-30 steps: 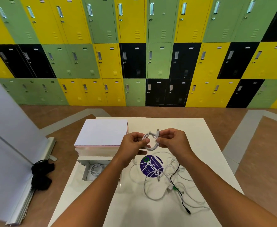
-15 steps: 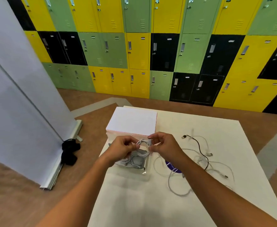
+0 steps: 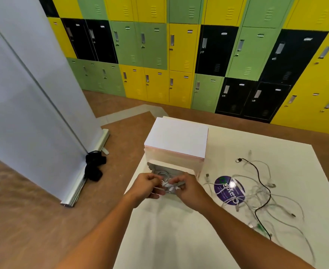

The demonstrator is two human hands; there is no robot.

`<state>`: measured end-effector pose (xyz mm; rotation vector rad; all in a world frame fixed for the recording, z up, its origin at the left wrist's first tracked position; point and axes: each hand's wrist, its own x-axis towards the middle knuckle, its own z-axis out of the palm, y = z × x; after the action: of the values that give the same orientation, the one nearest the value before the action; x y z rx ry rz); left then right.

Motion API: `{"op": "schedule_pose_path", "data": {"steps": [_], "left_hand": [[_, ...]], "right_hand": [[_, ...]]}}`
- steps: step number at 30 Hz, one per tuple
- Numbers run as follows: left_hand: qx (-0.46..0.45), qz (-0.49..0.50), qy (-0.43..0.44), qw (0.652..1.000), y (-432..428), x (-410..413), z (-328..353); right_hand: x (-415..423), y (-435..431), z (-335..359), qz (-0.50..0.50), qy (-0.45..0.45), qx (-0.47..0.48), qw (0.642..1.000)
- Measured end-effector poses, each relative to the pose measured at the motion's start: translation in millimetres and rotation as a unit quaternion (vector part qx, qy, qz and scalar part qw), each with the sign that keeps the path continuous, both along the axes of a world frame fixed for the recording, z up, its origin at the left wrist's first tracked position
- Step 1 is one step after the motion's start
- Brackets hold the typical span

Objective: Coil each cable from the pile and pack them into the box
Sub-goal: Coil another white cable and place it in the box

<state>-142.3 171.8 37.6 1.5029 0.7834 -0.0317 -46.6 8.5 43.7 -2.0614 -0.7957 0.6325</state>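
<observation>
Two hands meet low over the grey box, which lies open near the left edge of the white table. The left hand and the right hand each have their fingers curled in tight, pinching a coiled white cable between them, one hand on either side of the small bundle. The coil is right at the mouth of the box; from where I stand I cannot tell whether it already touches anything inside. Another loop of white cord shows within the box, just beyond the fingers. A white lid with a pinkish edge rises directly behind the opening. Well to the right, the loose pile of cables sprawls across the tabletop, mostly pale cords tangled together, with one black cable snaking through them and its plug end lying toward the far side. Part of the tangle crosses a round purple sticker. Off the table to the left, a white banner stand rests on the brown floor with a black bundle at its foot, and yellow, green and black lockers line the far wall.
</observation>
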Motion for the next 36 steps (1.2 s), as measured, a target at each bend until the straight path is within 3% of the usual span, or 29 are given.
{"op": "schedule_pose_path", "data": {"steps": [7,11,17,22,31,36], "left_hand": [[0.08,0.019,0.018,0.996,-3,24,-24],[0.129,0.013,0.032,0.991,-5,43,-38],[0.245,-0.034,0.057,0.967,-8,64,-56],[0.321,-0.06,0.094,0.94,-18,72,-49],[0.284,-0.071,0.059,0.954,-10,68,-63],[0.34,-0.1,0.086,0.931,-13,65,-55]], "right_hand": [[8,4,-22,0.059,-0.037,-0.091,0.993],[18,5,-25,0.09,-0.107,-0.146,0.979],[26,7,-34,0.151,-0.207,-0.226,0.94],[34,13,-39,0.169,-0.237,-0.25,0.924],[35,19,-48,0.188,-0.237,-0.284,0.91],[37,12,-40,0.226,-0.226,-0.275,0.907]]}}
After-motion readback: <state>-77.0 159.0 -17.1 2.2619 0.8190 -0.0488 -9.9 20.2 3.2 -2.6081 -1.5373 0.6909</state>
